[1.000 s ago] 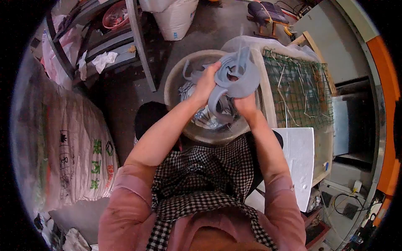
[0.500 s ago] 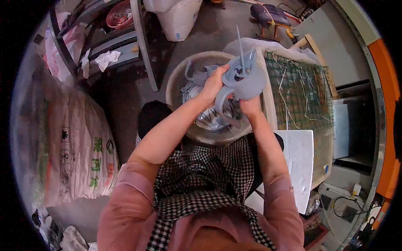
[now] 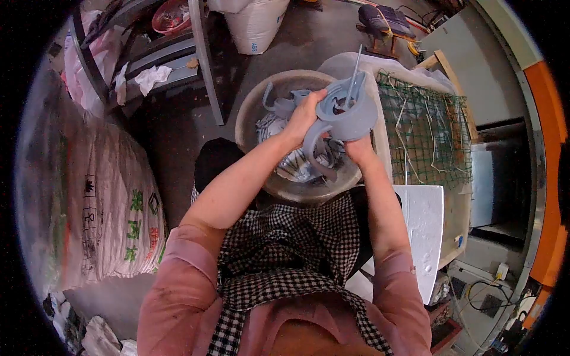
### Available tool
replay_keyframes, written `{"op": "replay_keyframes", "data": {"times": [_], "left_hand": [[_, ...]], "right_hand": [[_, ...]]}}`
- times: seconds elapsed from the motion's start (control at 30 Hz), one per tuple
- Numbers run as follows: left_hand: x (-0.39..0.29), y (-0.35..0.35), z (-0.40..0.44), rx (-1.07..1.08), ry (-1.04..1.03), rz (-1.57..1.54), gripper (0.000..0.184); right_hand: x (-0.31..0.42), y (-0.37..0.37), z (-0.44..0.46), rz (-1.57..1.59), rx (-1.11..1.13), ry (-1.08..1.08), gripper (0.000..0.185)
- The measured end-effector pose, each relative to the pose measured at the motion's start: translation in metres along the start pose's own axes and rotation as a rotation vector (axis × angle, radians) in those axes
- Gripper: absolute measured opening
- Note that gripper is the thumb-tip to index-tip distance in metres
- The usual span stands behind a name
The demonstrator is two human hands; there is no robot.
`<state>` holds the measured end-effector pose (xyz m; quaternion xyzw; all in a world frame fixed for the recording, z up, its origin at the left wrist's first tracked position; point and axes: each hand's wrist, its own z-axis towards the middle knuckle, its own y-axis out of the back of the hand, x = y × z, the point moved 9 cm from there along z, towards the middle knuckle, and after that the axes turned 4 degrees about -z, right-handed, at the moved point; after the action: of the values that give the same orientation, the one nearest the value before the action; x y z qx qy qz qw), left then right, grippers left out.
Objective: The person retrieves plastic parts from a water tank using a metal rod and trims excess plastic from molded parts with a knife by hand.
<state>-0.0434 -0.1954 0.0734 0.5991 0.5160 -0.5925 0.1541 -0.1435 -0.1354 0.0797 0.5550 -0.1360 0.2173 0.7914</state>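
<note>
Over the round basin [image 3: 252,95] I hold a blue-grey plastic jug [image 3: 361,121] with a curved handle [image 3: 313,151]. A thin rod of like colour [image 3: 355,74] sticks up out of its opening. My left hand [image 3: 304,115] grips the jug's left rim, thumb on top. From below, my right hand [image 3: 358,148] is closed round its underside, with most of the fingers hidden. Grey plastic pieces and strips [image 3: 297,166] lie in the basin beneath the jug.
Right of the basin, green netting [image 3: 424,130] covers a pale framed surface, with a white foam board [image 3: 423,231] nearer me. Large woven sacks [image 3: 113,207] stand on the left. Behind are a metal frame [image 3: 206,65], a white sack [image 3: 252,29] and a small padded stool [image 3: 383,21].
The jug has turned slightly in my hands: its rod leans further right and the handle has swung a little left. Both hands keep their hold.
</note>
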Motion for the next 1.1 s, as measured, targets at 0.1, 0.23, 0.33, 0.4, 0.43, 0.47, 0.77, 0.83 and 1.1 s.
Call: {"op": "replay_keyframes", "data": {"times": [0.1, 0.23, 0.33, 0.4, 0.43, 0.47, 0.77, 0.83, 1.1], "left_hand": [[0.0, -0.003, -0.003, -0.006, 0.064, -0.036, 0.047], [0.01, -0.011, 0.001, 0.086, 0.106, -0.109, 0.047], [0.004, 0.002, 0.014, 0.065, -0.166, 0.154, 0.043], [-0.01, 0.002, 0.01, 0.054, -0.414, 0.45, 0.042], [-0.019, -0.002, 0.002, 0.056, -0.513, 0.577, 0.042], [-0.027, -0.008, -0.005, 0.059, -0.611, 0.705, 0.042], [-0.005, -0.012, 0.0, 0.108, 0.152, 0.0, 0.042], [-0.014, -0.016, -0.007, 0.103, 0.126, 0.015, 0.041], [-0.036, -0.01, 0.006, 0.036, -0.98, 0.789, 0.037]], "right_hand": [[0.002, 0.014, -0.001, -0.045, -0.183, -0.08, 0.03], [0.015, 0.017, -0.005, -0.154, -0.218, 0.017, 0.027], [0.014, 0.012, -0.003, -0.135, -0.196, 0.015, 0.027], [0.009, 0.006, -0.002, -0.065, -0.135, 0.007, 0.027], [0.009, 0.006, -0.002, -0.064, -0.133, 0.007, 0.027], [0.005, 0.003, -0.001, -0.029, -0.095, -0.026, 0.027], [-0.005, 0.009, -0.008, 0.056, -0.083, -0.03, 0.031], [-0.004, 0.016, -0.005, 0.11, -0.116, -0.138, 0.03], [-0.041, -0.006, -0.02, 0.553, 0.249, -0.47, 0.019]]}}
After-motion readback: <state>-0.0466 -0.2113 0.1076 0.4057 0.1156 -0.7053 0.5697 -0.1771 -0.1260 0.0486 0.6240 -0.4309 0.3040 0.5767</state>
